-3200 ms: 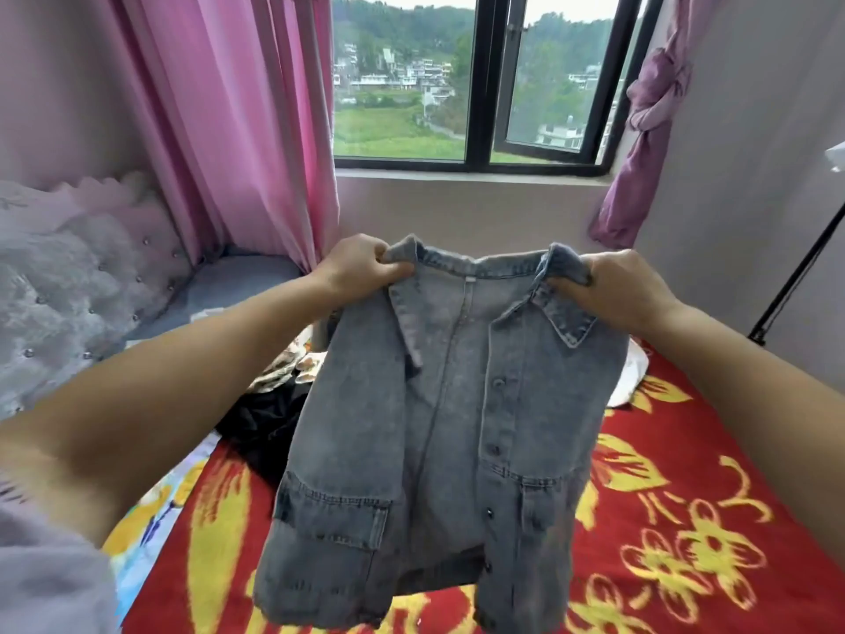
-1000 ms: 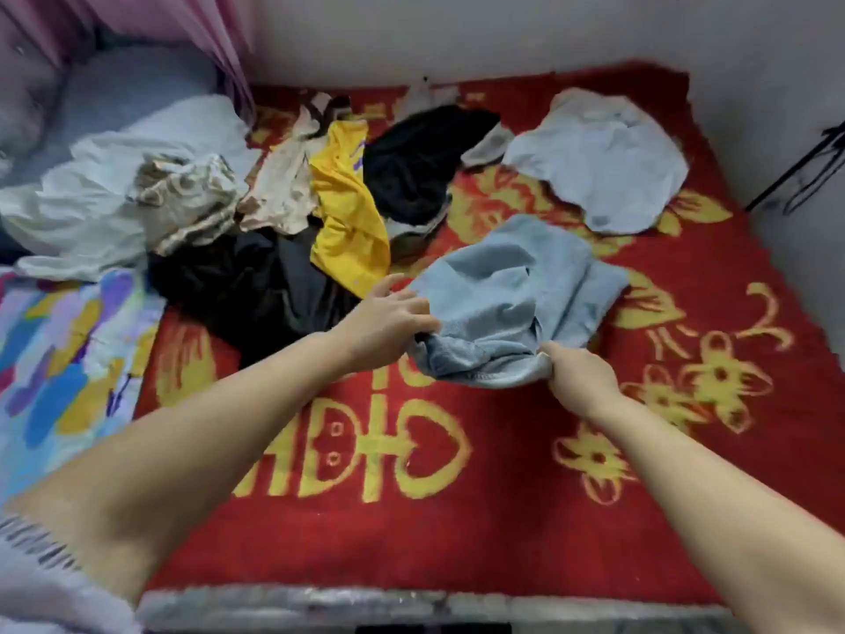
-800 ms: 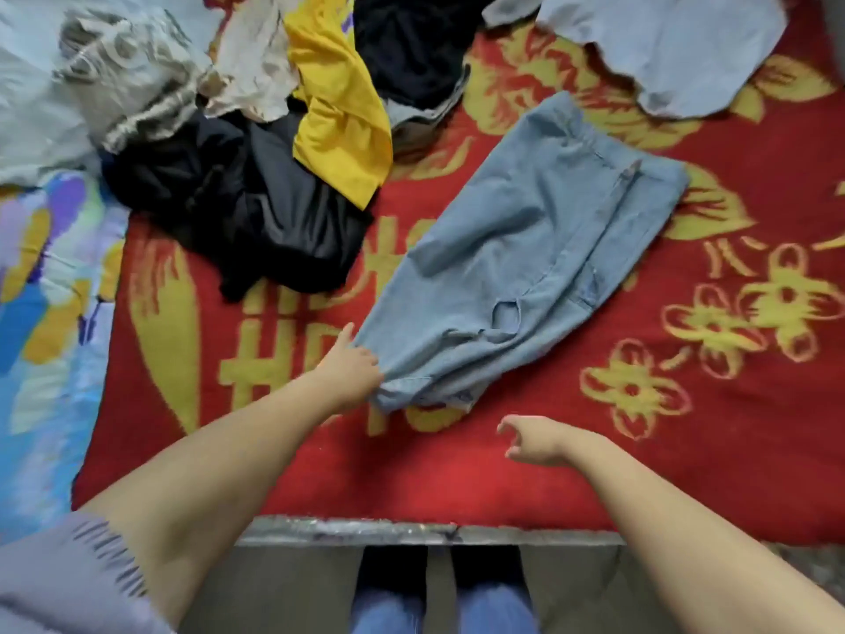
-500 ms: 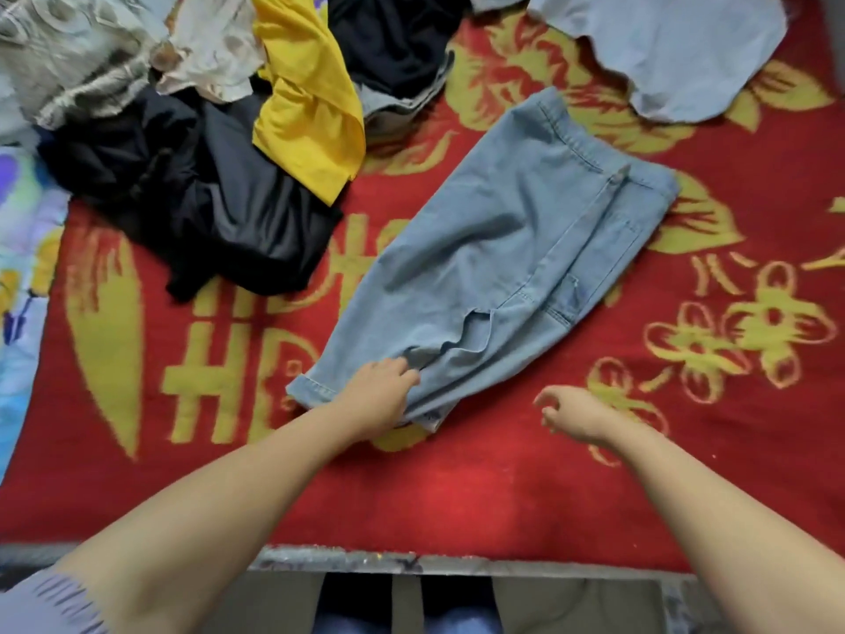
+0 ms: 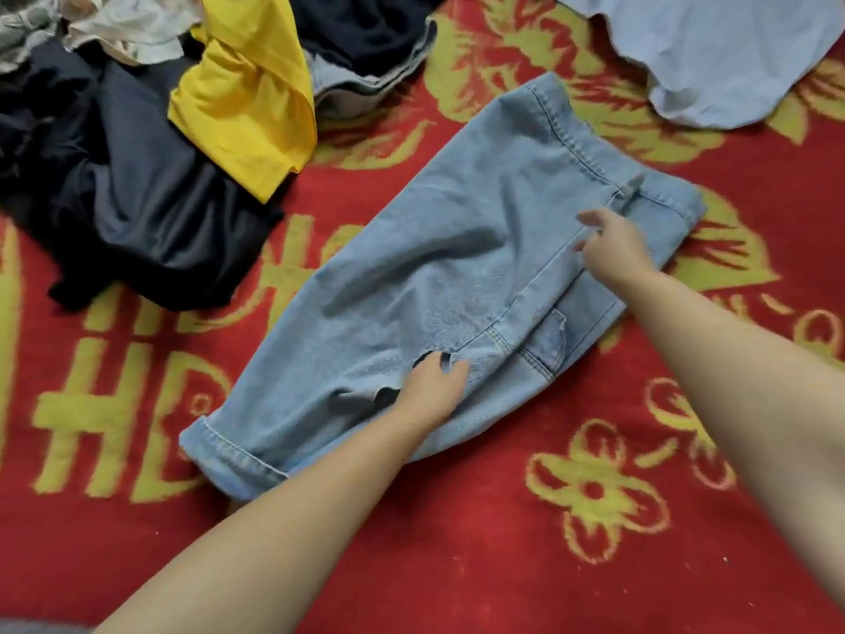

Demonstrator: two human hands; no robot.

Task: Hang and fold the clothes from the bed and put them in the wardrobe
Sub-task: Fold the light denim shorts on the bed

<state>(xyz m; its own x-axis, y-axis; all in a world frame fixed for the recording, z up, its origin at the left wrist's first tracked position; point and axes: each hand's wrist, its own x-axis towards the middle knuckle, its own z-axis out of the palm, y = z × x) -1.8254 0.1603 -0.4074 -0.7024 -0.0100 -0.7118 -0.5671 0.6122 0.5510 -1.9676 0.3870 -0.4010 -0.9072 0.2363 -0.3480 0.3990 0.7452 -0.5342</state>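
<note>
Lying flat and diagonal on the red-and-yellow bedspread [image 5: 457, 542]: light denim garment [image 5: 448, 267], folded lengthwise. Pressing down on its lower middle w/ left hand [image 5: 432, 391], fingers straight and flat; resting over the upper part nr the seam w/ right hand [image 5: 612, 249], fingers loosely spread, gripping nothing. Sitting to the upper left, apart from the denim: yellow top [image 5: 247, 93] over dark clothes [image 5: 137, 199]; pale blue garment [image 5: 731, 52] lying at upper right.

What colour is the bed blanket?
Red blanket with yellow flowers, seen from the head view.
</note>
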